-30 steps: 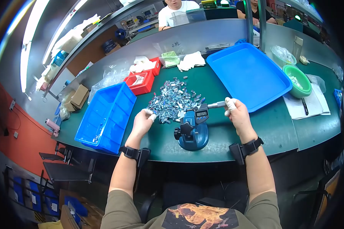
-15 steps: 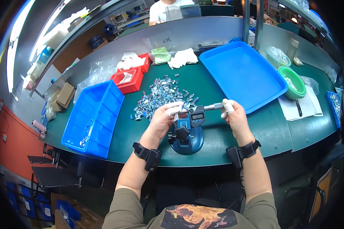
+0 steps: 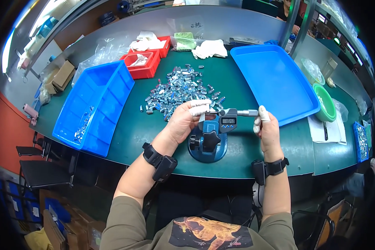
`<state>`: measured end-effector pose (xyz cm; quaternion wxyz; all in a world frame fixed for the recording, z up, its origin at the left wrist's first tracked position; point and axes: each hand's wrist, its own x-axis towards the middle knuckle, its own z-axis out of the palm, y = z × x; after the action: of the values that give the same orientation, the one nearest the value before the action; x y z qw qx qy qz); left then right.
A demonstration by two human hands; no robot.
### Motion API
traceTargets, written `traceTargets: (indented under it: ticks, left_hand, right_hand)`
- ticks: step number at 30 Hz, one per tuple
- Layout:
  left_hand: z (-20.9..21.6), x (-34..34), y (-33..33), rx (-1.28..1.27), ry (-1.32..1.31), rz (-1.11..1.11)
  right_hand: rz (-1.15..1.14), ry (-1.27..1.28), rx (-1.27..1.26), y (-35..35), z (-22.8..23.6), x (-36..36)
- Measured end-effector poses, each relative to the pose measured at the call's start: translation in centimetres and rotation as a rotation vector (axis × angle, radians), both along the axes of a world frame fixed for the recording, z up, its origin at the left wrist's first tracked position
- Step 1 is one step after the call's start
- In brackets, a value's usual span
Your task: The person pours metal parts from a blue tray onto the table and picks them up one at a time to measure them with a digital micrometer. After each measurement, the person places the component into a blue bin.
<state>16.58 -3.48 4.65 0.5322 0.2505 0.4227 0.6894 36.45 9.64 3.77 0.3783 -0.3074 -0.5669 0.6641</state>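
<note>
1. While the left hand (image 3: 186, 121) pinches a small metal part at the anvil end of the digital micrometer (image 3: 227, 118), its capped fingertips (image 3: 200, 107) are closed on the piece; the part itself is mostly hidden behind them, so its exact seating cannot be told.
2. The right hand (image 3: 267, 130) grips the thimble end of the spindle between capped thumb and forefinger. Turning there should be light, letting the spindle settle on the part rather than forcing it.
3. The micrometer sits clamped in a blue stand (image 3: 207, 146) on the green table (image 3: 162, 141), just below the pile of metal parts (image 3: 180, 89). The part should be held square between the faces, since a tilt would likely spoil the reading.
4. The display faces up toward the person, so the left fingers are best kept clear of it.
5. A deep blue bin (image 3: 96, 104) lies to the left, with a few parts in it, and a shallow blue tray (image 3: 275, 81) to the right, both within reach.
</note>
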Motion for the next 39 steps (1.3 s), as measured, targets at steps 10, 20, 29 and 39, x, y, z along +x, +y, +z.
traceTargets:
  ticks: [10, 20, 29, 39]
  left_hand:
    - [-0.2, 0.3, 0.1, 0.043, 0.026, -0.009]
    - [-0.5, 0.6, 0.4, 0.057, 0.101, 0.053]
    - [3.3, -4.5, -5.1, 0.241, 0.776, 0.654]
    - [5.4, -12.5, -15.8, -0.178, 1.843, 1.173]
  right_hand:
    - [-0.018, 0.022, -0.029, 0.0, 0.2, 0.1]
    - [0.036, 0.143, 0.069, 0.2, -0.8, 0.0]
    - [0.049, 0.129, 0.103, 0.7, -1.2, 0.2]
    - [0.019, 0.098, 0.093, 0.4, -0.7, -0.5]
